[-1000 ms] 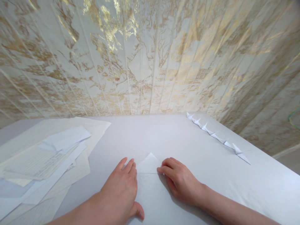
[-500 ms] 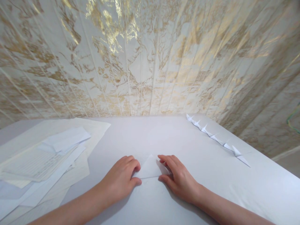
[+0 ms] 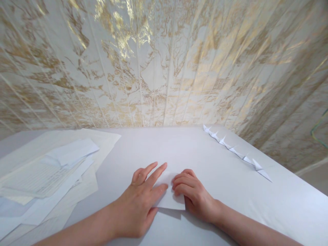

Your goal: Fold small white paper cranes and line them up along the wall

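Observation:
A small folded sheet of white paper [image 3: 171, 200] lies between my hands, its near edge lifted a little off the white table [image 3: 164, 147]. My left hand [image 3: 148, 196] holds the paper's left side, with the thumb at the near edge and the index finger on top; its other fingers stretch forward. On the right side, my right hand [image 3: 191, 189] grips the paper with curled fingers, and its thumb is hidden.
Loose papers [image 3: 38, 177], some with writing, are heaped on the left of the table. A row of several small folded white paper pieces [image 3: 232, 149] runs along the right edge. Behind the table stands a gold-patterned wall [image 3: 153, 68].
The paper now shows a straight near edge closer to me instead of a triangular shape. My left hand has spread its fingers and moved over the paper; my right fingers have curled in.

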`<act>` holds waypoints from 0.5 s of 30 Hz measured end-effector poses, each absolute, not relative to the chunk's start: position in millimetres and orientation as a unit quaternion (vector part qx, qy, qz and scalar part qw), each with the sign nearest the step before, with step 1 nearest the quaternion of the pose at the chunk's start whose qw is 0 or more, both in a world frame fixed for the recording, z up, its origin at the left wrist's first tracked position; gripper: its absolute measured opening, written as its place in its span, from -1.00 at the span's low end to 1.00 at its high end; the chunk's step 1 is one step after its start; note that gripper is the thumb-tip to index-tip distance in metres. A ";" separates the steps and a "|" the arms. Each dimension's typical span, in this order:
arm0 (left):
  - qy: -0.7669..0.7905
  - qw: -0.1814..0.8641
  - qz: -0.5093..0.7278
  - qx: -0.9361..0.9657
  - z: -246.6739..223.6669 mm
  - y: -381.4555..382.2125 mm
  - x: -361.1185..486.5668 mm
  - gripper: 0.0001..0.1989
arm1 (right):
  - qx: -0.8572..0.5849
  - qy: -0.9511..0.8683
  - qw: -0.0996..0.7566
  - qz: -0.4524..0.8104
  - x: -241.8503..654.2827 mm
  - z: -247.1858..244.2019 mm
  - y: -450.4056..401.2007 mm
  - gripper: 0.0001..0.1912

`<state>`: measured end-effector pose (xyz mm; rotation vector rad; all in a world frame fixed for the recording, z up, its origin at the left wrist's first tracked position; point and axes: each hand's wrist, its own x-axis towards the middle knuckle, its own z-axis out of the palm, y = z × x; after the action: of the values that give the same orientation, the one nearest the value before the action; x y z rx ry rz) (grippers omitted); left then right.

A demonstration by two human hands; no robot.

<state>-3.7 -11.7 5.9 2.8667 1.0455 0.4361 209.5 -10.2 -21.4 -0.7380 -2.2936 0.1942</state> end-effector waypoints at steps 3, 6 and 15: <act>0.359 0.010 0.131 0.924 5.7 -8.1 -4.6 -0.43 | -0.272 -0.875 0.383 0.116 212.3 -24.1 -6.6 -0.74; 0.345 -0.011 0.158 0.925 0.8 -1.3 -7.0 -0.55 | -0.276 -0.859 0.404 0.149 214.9 -26.0 -3.1 -0.74; 0.210 -0.053 0.204 0.955 -10.5 6.8 -11.9 -0.79 | -0.290 -0.902 0.303 0.107 212.3 -8.9 -10.9 -0.73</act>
<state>-11.9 6.8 -10.5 3.1043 0.6834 0.6627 212.3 -10.9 -8.9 -0.7677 -2.3898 0.2839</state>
